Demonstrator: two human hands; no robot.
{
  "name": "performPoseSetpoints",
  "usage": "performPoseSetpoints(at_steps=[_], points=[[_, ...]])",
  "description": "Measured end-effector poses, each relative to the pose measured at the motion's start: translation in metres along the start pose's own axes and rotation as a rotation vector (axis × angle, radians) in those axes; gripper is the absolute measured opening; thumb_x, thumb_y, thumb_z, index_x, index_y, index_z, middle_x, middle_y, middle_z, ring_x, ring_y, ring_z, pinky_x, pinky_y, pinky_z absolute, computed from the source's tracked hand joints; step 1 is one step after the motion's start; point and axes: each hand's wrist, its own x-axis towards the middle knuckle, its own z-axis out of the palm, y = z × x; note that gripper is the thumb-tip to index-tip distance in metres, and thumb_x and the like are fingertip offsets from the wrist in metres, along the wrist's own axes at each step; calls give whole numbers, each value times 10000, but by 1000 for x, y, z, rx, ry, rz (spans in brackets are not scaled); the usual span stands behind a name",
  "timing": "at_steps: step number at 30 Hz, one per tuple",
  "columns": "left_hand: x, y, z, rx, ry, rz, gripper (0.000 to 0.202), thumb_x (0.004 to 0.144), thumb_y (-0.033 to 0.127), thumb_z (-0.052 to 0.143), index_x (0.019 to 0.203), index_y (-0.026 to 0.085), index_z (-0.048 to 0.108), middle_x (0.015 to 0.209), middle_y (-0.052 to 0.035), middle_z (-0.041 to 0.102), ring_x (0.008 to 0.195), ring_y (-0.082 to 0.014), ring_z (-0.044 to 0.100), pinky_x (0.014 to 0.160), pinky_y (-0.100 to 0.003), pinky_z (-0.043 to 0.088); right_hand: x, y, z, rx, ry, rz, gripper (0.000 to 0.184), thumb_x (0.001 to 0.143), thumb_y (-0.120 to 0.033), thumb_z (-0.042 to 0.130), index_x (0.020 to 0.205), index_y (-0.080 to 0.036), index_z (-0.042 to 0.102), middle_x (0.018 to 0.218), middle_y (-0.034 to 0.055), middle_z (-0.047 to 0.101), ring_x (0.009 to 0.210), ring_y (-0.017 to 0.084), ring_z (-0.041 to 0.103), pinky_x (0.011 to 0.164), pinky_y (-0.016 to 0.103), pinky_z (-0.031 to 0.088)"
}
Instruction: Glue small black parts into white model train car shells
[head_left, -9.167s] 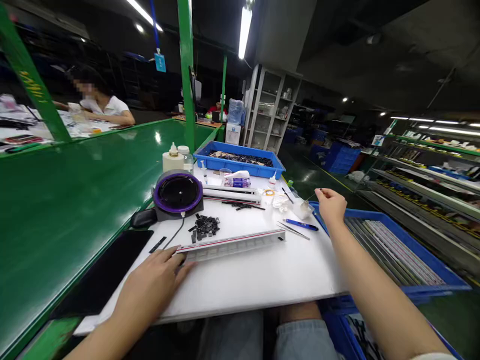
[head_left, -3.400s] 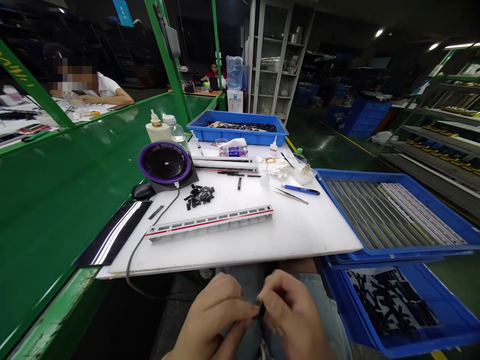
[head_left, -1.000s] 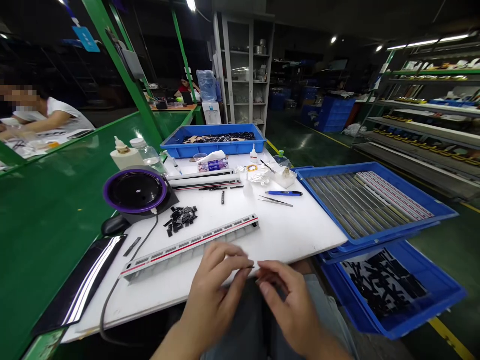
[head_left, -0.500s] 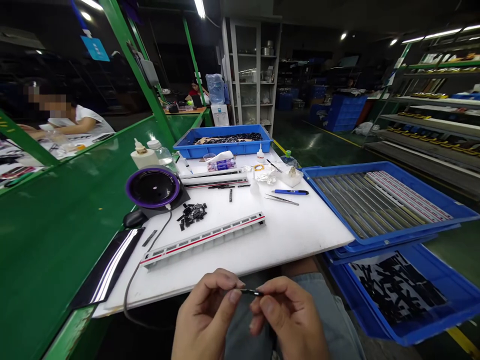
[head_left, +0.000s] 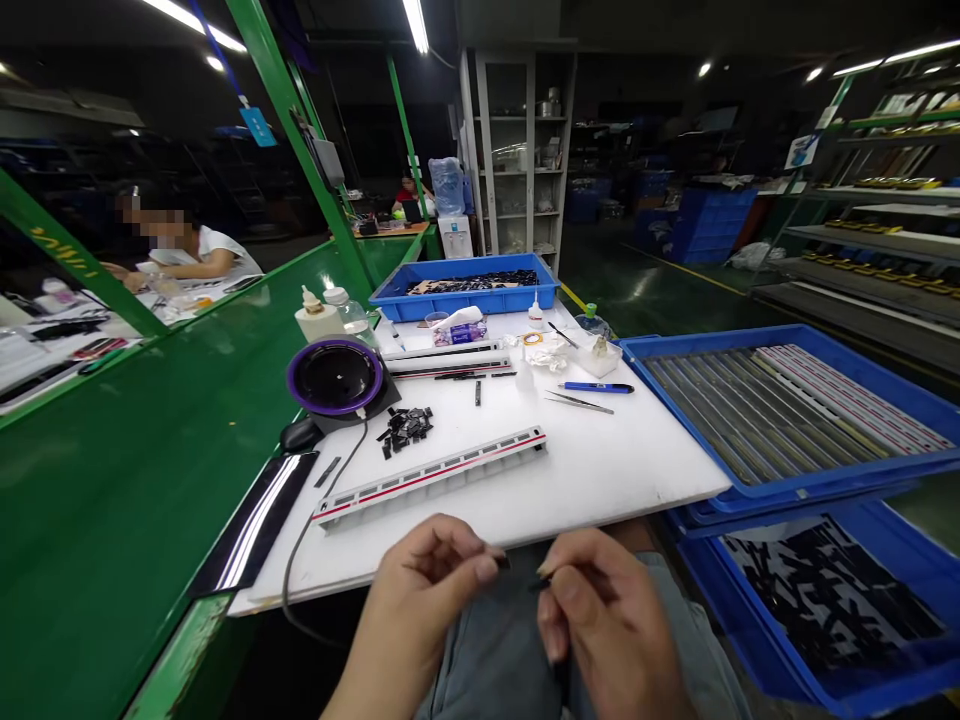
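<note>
Left hand (head_left: 420,600), one: pinches a small dark piece (head_left: 505,562). Right hand (head_left: 611,625), one: pinches a second dark piece (head_left: 537,584), apart from the first. Striped shell (head_left: 431,476), one: lies on the worktop (head_left: 637,465), ahead of the left hand. Black chips (head_left: 406,428), one heap, uncountable: beyond that shell. Tweezers (head_left: 577,403), one pair; blue pen (head_left: 598,387), one: both ahead of the right hand. Blue trays, three: far tray (head_left: 465,303), ahead, holds black parts (head_left: 510,277); side tray (head_left: 817,477), rightward, holds grey lengths (head_left: 750,410) and more striped shells; low tray (head_left: 907,550), below it, holds black pieces (head_left: 810,605). Worktop's near edge runs just beyond both hands; white surface spans from shell to right edge.
</note>
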Motion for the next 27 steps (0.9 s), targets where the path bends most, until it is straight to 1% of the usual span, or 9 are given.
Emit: performPoseSetpoints(at_steps=[1, 2, 4, 7, 11, 14, 18, 22, 27], points=[[9, 5, -7, 220, 116, 73, 194, 724, 392, 739, 762, 228, 642, 781, -17, 689, 777, -185, 624, 721, -281, 477, 2, -3, -4, -259, 25, -244, 48, 880, -215, 607, 912, -193, 635, 681, 5, 637, 541, 97, 578, 511, 202, 467], [21, 11, -17, 448, 227, 155, 180, 749, 405, 701, 780, 232, 665, 829, -30, 707, 823, -205, 630, 748, -297, 472, 7, -5, -11, -506, 15, -449, 121, 865, -140, 594, 953, -205, 645, 744, 16, 665, 638, 119, 623, 590, 224, 494], [53, 24, -39, 820, 318, 264, 201, 763, 426, 649, 834, 245, 701, 879, -33, 728, 858, -231, 636, 792, -321, 454, 23, -6, -31, -863, -18, -656, 206, 843, -76, 575, 974, -213, 654, 815, 24, 689, 745, 148, 648, 685, 257, 504], [110, 40, -72, 1132, 303, 179, 252, 795, 445, 565, 860, 248, 708, 813, -12, 738, 746, -215, 644, 677, -292, 440, 57, 3, -67, -1052, 99, -517, 142, 898, -183, 533, 917, -203, 672, 820, 34, 694, 733, 167, 651, 700, 286, 506], [160, 48, -94, 1291, 105, 138, 206, 757, 382, 568, 745, 228, 704, 733, -22, 736, 660, -206, 642, 606, -271, 428, 88, 20, -102, -1042, 243, -205, 195, 891, -319, 541, 918, -192, 687, 809, 33, 706, 710, 189, 677, 705, 310, 522], [153, 48, -101, 1329, 23, 187, 268, 787, 424, 546, 841, 228, 722, 921, -46, 756, 777, -235, 668, 686, -287, 463, 88, 25, -110, -1026, 268, -144, 233, 886, -365, 536, 918, -193, 689, 793, 34, 709, 739, 202, 687, 725, 318, 528], [100, 37, -126, 1416, -26, 352, 502, 855, 550, 483, 1224, 235, 614, 1254, -72, 654, 1045, -296, 640, 878, -371, 492, 83, 28, -111, -1071, 234, -211, 263, 886, -385, 521, 917, -189, 693, 834, 55, 717, 733, 206, 682, 709, 322, 540], [58, 8, -151, 1415, -84, 384, 682, 806, 592, 567, 1370, 217, 488, 1341, -105, 589, 1187, -313, 577, 985, -409, 472, 84, 31, -110, -1183, 198, -321, 248, 902, -355, 509, 919, -195, 697, 844, 47, 719, 709, 189, 666, 682, 308, 542], [61, -9, -149, 1289, -29, 330, 573, 861, 549, 516, 1312, 196, 520, 1202, -100, 670, 1083, -264, 632, 904, -352, 511, 82, 33, -112, -1215, 198, -460, 196, 901, -293, 531, 913, -194, 700, 864, 38, 722, 735, 179, 670, 690, 295, 548]])
